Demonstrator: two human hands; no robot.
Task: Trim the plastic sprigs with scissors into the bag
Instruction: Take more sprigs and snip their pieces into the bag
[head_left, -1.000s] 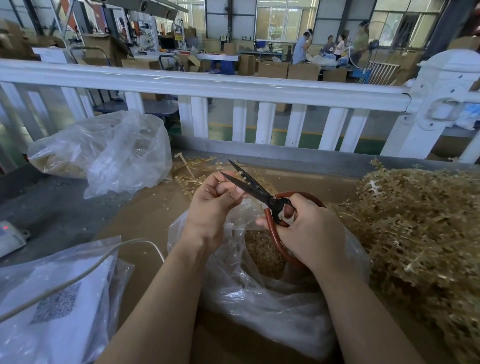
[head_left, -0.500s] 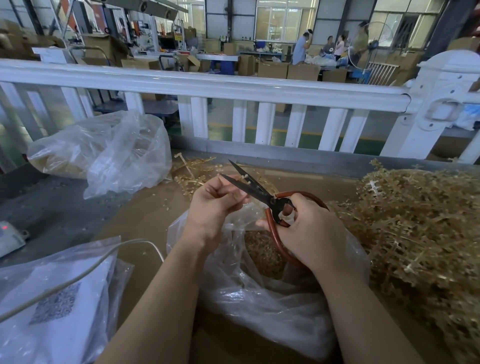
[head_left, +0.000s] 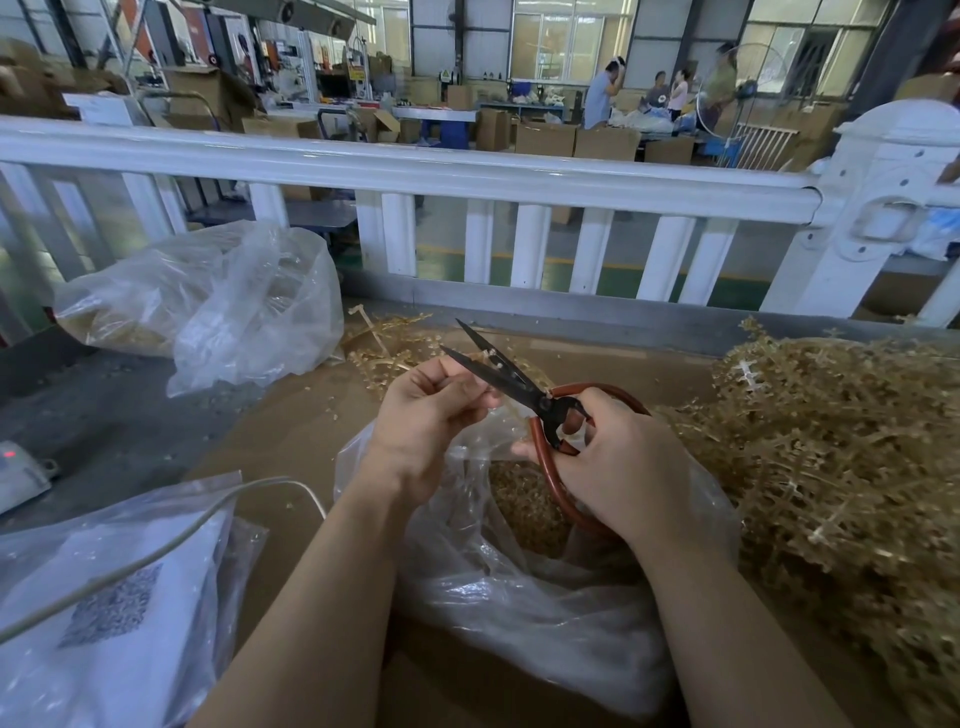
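Hands first: the left hand (head_left: 434, 410) is curled, its fingertips pinching a small pale plastic sprig (head_left: 485, 356) whose tip sits between the parted black blades of the scissors (head_left: 511, 382). Right hand (head_left: 618, 465) grips the scissors by their big red-brown loop handles, fingers wrapped through and around them – blades pointing up and left, toward the left hand. Both hands hover just above the mouth of a clear plastic bag (head_left: 519, 587) lying on the brown counter (head_left: 291, 431); golden-tan trimmings lie heaped inside it. To the right, touching the bag's side, a large tangled pile of untrimmed sprigs (head_left: 841, 457). Beyond the hands, a thin scatter of loose sprigs (head_left: 384, 345) on the counter. Further left, a second clear bag (head_left: 208, 301) slumped near a white railing (head_left: 467, 171); at lower left, a flat bag with a printed code (head_left: 111, 613) with a pale cable (head_left: 156, 556) across it
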